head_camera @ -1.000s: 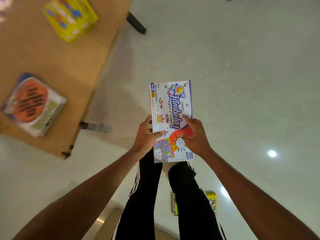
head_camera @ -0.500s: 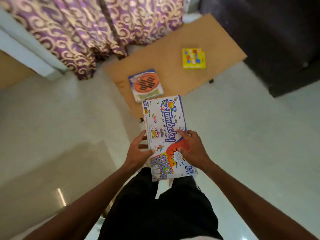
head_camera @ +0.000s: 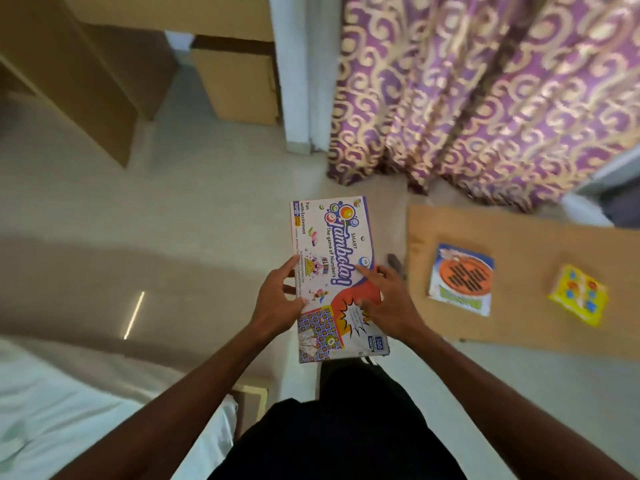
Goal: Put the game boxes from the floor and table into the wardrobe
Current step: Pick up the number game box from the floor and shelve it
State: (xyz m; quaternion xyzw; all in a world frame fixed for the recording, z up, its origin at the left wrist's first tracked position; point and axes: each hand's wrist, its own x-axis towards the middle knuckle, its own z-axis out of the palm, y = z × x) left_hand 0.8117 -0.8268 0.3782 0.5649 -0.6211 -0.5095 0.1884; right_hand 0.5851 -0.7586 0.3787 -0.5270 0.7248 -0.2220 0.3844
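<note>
A flat white Tambola game box (head_camera: 332, 244) is held level in front of me, above the pale floor. My left hand (head_camera: 280, 303) grips its left edge and my right hand (head_camera: 384, 299) presses on its right side. To the right, on a low brown table (head_camera: 519, 330), lie a square box with an orange disc (head_camera: 462, 278) and a small yellow box (head_camera: 578, 294). At the top left stands brown wooden furniture (head_camera: 86, 81) with an open front; I cannot tell whether it is the wardrobe.
A purple and gold curtain (head_camera: 485, 91) hangs at the top right beside a white wall post (head_camera: 294, 98). A white bed sheet (head_camera: 69, 410) fills the bottom left. Pale floor stretches between me and the wooden furniture.
The view has swung left: the table with its two boxes slid to the right and the wooden furniture came into sight. Both hands keep the same hold on the Tambola box.
</note>
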